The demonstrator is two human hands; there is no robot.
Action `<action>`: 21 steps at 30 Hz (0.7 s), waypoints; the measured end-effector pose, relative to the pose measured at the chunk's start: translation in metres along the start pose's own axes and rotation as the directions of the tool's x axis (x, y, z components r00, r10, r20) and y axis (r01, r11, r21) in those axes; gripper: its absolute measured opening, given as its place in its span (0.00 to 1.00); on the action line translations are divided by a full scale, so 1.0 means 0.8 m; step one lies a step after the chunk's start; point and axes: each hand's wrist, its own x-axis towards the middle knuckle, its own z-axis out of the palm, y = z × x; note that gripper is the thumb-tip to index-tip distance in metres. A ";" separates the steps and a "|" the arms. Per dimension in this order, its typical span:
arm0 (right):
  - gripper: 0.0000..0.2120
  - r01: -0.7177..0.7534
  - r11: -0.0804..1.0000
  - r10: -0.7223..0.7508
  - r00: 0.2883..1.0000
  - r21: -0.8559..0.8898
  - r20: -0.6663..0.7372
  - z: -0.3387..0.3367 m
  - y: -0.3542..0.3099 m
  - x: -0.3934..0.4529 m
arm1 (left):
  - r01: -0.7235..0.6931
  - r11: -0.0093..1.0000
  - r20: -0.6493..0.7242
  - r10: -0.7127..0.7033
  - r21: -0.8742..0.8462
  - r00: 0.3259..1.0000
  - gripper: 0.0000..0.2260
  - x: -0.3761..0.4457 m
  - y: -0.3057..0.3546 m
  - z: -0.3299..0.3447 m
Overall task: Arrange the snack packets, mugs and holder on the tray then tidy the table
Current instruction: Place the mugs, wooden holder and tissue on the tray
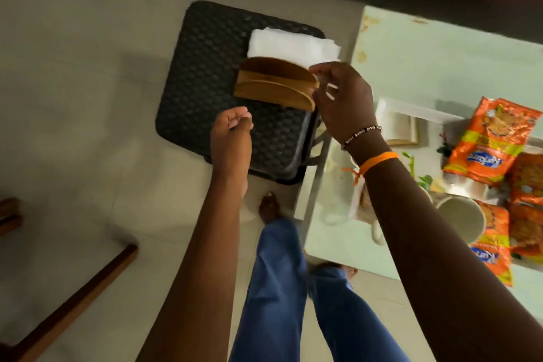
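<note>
Wooden holder (276,87) on the black stool (205,73), right hand (340,100) gripping its end.

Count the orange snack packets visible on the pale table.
4, all at the table's right end: one upper, one at the right edge, two lower. More may lie out of frame.

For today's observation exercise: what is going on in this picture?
A person stands beside a pale green table and reaches over a dark woven stool. The right hand grips the end of a wooden napkin holder beside folded white napkins. The left hand hovers empty. Orange snack packets and a mug lie on the table.
</note>
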 end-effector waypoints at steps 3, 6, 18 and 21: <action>0.22 0.062 0.982 -0.048 0.996 -0.177 0.081 0.028 0.002 0.027 | 0.032 0.998 0.016 -0.033 0.061 0.999 0.09 0.035 0.006 -0.013; 0.26 0.035 0.961 0.007 0.989 -0.274 0.151 0.044 0.008 0.038 | 0.074 0.989 0.057 -0.082 0.124 0.995 0.14 0.057 0.006 -0.019; 0.22 0.079 0.963 -0.052 0.993 -0.257 0.107 -0.037 0.049 -0.028 | 0.014 0.991 0.223 -0.044 0.133 0.974 0.09 0.024 0.005 0.015; 0.22 0.030 0.952 -0.011 0.998 -0.304 0.063 -0.089 0.083 -0.058 | -0.014 0.986 0.343 -0.045 0.168 0.938 0.09 -0.015 -0.006 0.053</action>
